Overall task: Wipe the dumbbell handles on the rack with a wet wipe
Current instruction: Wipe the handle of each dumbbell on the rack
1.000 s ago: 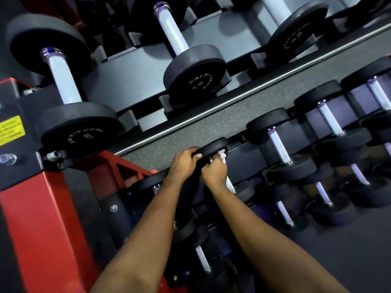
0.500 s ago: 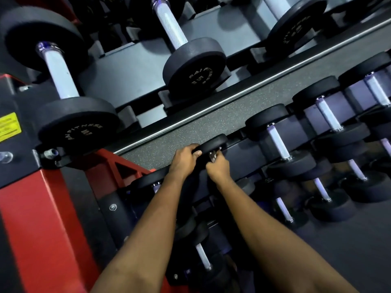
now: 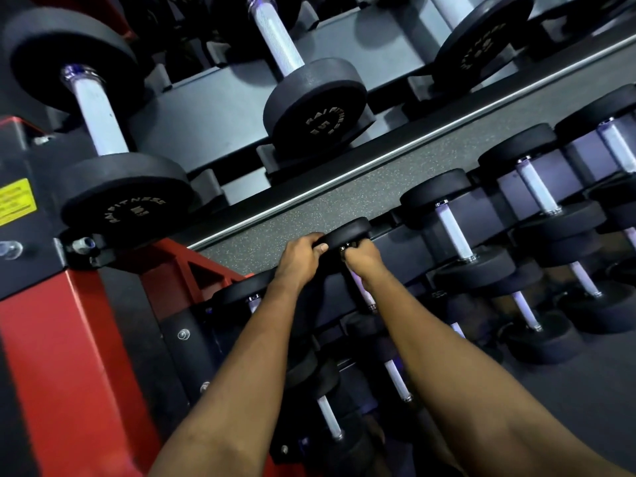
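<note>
Black dumbbell head (image 3: 347, 232) at frame centre: grips its rim with left hand (image 3: 299, 259), fingers curled over, and wraps right hand (image 3: 364, 260) round top of white handle (image 3: 361, 291) just below, wipe hidden.

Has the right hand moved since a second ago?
Yes: the right hand has slid up the handle, now right beneath the dumbbell's upper head, which the left hand grips.
</note>
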`<state>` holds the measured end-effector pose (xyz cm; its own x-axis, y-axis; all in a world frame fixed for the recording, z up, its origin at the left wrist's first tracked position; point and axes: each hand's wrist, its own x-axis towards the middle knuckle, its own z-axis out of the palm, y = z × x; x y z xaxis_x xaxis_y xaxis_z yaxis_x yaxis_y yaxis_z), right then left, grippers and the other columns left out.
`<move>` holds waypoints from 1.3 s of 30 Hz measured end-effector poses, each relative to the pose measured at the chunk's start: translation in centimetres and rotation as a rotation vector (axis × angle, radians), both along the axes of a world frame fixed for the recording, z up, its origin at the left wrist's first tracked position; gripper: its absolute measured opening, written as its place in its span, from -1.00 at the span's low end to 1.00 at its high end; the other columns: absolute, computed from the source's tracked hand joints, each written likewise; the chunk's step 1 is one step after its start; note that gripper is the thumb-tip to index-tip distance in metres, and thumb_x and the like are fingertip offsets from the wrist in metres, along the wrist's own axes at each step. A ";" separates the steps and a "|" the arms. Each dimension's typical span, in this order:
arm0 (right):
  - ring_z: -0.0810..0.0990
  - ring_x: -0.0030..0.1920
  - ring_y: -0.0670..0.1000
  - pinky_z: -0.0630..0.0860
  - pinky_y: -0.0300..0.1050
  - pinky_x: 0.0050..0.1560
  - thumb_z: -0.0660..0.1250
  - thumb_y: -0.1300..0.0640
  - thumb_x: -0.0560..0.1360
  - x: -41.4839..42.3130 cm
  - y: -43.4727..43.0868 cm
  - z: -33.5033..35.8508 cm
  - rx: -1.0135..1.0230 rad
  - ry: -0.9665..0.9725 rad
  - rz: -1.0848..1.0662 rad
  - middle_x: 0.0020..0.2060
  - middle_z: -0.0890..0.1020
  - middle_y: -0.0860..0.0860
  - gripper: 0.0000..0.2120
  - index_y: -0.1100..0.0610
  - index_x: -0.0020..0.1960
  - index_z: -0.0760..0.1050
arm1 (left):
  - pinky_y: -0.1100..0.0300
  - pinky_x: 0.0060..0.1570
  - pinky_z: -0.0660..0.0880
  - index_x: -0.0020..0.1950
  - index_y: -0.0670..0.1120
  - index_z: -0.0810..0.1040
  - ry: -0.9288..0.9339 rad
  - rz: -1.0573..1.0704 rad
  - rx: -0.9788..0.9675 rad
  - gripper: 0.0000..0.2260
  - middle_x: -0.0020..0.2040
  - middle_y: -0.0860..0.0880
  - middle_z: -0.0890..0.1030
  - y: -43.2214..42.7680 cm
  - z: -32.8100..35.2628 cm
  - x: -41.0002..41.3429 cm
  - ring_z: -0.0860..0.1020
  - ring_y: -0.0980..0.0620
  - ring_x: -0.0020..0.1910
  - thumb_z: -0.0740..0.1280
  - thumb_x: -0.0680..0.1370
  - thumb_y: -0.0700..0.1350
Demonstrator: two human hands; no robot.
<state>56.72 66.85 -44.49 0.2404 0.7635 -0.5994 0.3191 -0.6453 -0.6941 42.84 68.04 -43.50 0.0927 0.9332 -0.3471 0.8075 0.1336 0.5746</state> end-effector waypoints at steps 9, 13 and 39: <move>0.47 0.29 0.27 0.39 0.00 0.31 0.30 0.26 0.44 -1.9 -1.8 -1.2 0.063 -0.168 0.085 0.27 0.52 0.28 -0.51 0.31 0.35 0.35 | 0.14 0.28 0.40 0.41 -0.07 0.51 -0.006 0.023 0.029 -0.66 0.32 -0.17 0.57 -0.3 0.2 0.3 0.52 -0.16 0.31 0.30 0.64 -0.09; 0.57 0.18 0.22 0.44 -0.13 0.02 0.31 0.22 0.51 0.7 -0.2 -1.1 0.046 -0.046 0.033 0.11 0.63 0.23 -0.75 0.27 0.16 0.55 | 0.12 0.29 0.40 0.40 -0.09 0.51 -0.029 0.058 0.022 -0.67 0.31 -0.18 0.58 -0.8 0.2 0.6 0.52 -0.17 0.31 0.29 0.64 -0.10; 0.59 -0.25 -0.08 0.56 -0.14 -0.07 0.49 0.37 0.36 5.7 -1.4 3.2 0.330 0.144 0.394 -0.27 0.66 0.03 -0.81 0.12 -0.20 0.56 | 0.17 -0.22 0.39 0.05 0.01 0.63 -0.034 0.363 0.029 -0.89 -0.07 -0.08 0.68 -8.4 3.1 4.6 0.61 -0.06 -0.10 0.39 0.53 -0.10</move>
